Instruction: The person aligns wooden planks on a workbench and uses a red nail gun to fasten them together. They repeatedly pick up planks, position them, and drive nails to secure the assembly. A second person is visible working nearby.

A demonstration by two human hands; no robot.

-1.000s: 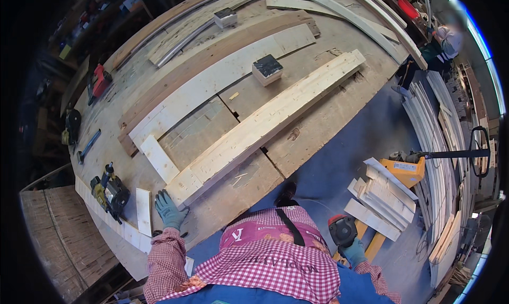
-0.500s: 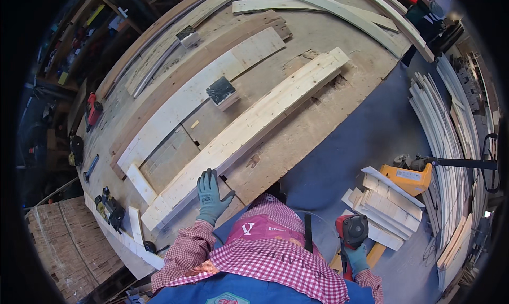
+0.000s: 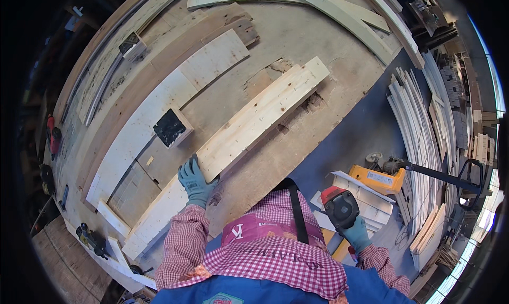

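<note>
My left hand (image 3: pixel 195 183), in a grey-blue work glove, lies on a long pale plank (image 3: pixel 260 122), its fingers stretched over the top face and its thumb apart near the edge. The plank runs diagonally across a worn wooden work table (image 3: pixel 297 145). Off the table to the right, my right hand (image 3: pixel 357 235), gloved alike, is closed round a red and black nail gun (image 3: pixel 341 208). The gun's round black cap faces up, and its lower part is hidden. Beyond the plank stands a wooden block (image 3: pixel 173 128) with a black top.
A curved pale board (image 3: pixel 154 113) and a brown one lie beyond the block. Boards cross at the far side. To the right are offcuts (image 3: pixel 366 203), a yellow pallet-jack-like part (image 3: pixel 376 179) and stacked strips (image 3: pixel 419 134). A green-black tool (image 3: pixel 91 240) sits at the left.
The view has shifted, so the table appears moved left. My left hand has slid a little up along the plank. My right hand has raised the nail gun closer to the view.
</note>
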